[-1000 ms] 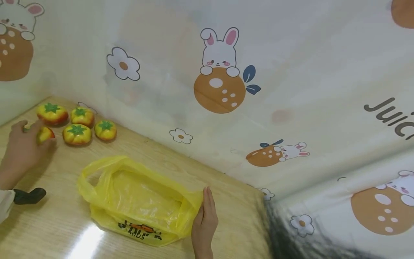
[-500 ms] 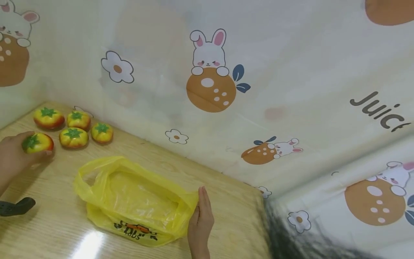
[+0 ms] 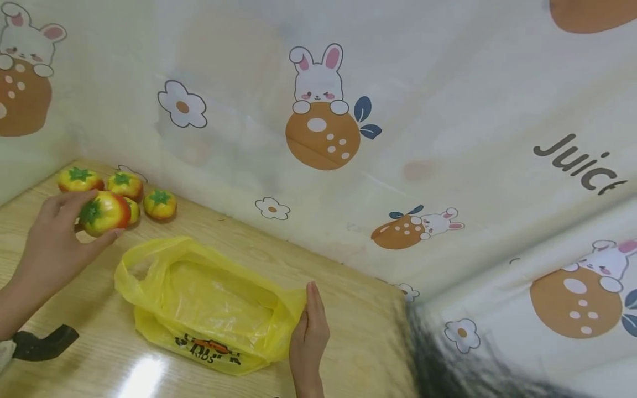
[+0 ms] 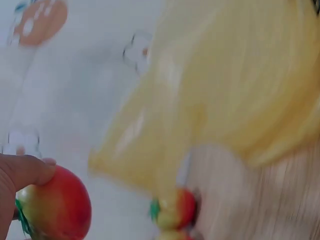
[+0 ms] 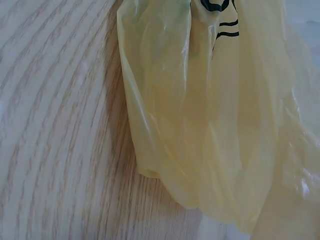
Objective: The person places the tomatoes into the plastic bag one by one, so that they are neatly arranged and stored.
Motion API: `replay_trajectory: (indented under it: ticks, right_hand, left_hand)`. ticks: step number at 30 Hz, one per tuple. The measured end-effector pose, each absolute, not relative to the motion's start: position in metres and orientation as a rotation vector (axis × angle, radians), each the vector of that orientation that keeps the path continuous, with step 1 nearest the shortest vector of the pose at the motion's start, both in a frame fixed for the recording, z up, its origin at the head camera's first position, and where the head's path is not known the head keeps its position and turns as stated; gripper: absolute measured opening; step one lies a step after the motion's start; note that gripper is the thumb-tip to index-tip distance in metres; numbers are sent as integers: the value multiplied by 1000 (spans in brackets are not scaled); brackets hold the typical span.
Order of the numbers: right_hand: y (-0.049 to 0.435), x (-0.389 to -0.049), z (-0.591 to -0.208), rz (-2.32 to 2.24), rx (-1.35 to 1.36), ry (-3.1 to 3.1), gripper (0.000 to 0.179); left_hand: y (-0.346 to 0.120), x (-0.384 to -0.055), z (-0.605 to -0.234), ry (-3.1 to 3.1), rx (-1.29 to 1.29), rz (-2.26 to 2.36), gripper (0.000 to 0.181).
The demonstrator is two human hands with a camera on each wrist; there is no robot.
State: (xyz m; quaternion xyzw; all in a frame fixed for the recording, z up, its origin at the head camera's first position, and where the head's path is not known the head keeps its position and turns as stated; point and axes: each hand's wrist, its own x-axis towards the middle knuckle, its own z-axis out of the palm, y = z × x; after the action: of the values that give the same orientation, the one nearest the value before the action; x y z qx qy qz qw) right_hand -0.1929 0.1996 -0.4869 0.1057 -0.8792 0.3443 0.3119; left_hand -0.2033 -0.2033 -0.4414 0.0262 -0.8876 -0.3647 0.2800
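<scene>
My left hand [image 3: 57,235] holds a yellow-and-red fruit [image 3: 106,214] with a green, star-shaped leafy top, thumb on one side and fingers on the other. In the left wrist view this fruit [image 4: 62,202] shows its red side at lower left. A yellow plastic bag [image 3: 214,304] with dark printing stands on the table, its mouth gaping upward and a handle loop at its left. At the bag's right end my right hand [image 3: 309,342] holds the edge between thumb and upright fingers. The right wrist view shows the bag's side [image 5: 200,125], with the hand out of sight.
Several similar fruits [image 3: 160,204] sit in the table's back-left corner, one partly hidden behind the held fruit. A wall covering with rabbit prints [image 3: 239,143] borders the wooden table [image 3: 358,326]. A dark strap end [image 3: 47,344] juts from the left wrist.
My left hand first closed round the front-left fruit, then brought it up and rightward, toward the bag. The right hand and the bag stay nearly in place as the head view shifts slightly.
</scene>
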Motion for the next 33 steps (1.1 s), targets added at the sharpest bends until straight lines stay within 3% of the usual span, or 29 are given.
replay_trajectory:
  ticks: [12, 20, 33]
  right_hand:
    - [199, -194, -487, 945, 307, -2296, 47]
    - [200, -191, -488, 929, 361, -2302, 50]
    - [198, -182, -493, 959, 289, -2378, 39]
  left_hand:
    - [-132, -194, -443, -2395, -482, -788, 73]
    - [-105, -204, -456, -2768, -572, -779, 66]
    - [-84, -232, -471, -2818, -479, -588, 63]
